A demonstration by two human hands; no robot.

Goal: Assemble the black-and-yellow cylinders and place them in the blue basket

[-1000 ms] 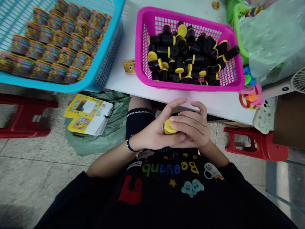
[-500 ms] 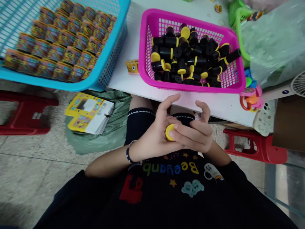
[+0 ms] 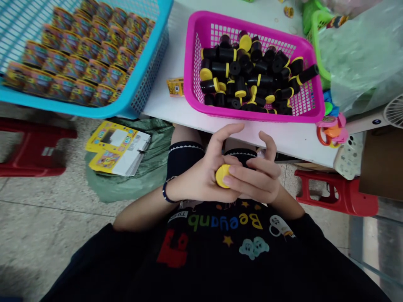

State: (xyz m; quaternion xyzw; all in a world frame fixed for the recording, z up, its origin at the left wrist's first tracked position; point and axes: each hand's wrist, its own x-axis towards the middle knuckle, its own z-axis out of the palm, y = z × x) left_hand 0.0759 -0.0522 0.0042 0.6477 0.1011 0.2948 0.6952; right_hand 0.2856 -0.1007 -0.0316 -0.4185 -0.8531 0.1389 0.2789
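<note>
– Left grip [image 3: 204, 180]: how far closed is it?

– Curled around a yellow lid [image 3: 222, 176], which shows its flat top in the hollow of the hand. The index finger stretches out, free of the lid. What lies beneath the lid is hidden by the hands.

– And the right grip [image 3: 260, 178]?

– Partly bent, with fingertips on the lid's right side and the index finger lifted clear. Its thumb is hidden, so whether it pinches anything cannot be told.

– Where exactly is the lid?

– Between the two hands, over the lap [image 3: 185, 157], apart from the worktop [image 3: 171, 111].

– What lies around, from the far left?

– A red stool [image 3: 31, 170] on the floor, partly out of view, then a blue basket [image 3: 94, 111] with rows of printed cups [image 3: 75, 67]. Next, a stack of yellow-and-white cards [image 3: 121, 144] lies on a green sheet [image 3: 103, 188] on the floor. A small yellow packet [image 3: 175, 87] sits on the worktop, just beside a pink basket [image 3: 252, 116].

– What does that one hold?

– Black, yellow-topped pots [image 3: 220, 54], heaped loosely, many on their sides.

– Farther right?

– A green basket [image 3: 323, 69], bright toys [image 3: 333, 130] near the worktop's edge, a second red stool [image 3: 340, 193] below, a white spotted case [image 3: 348, 155], a clear plastic bag [image 3: 359, 54] and part of a fan [image 3: 393, 113].
</note>
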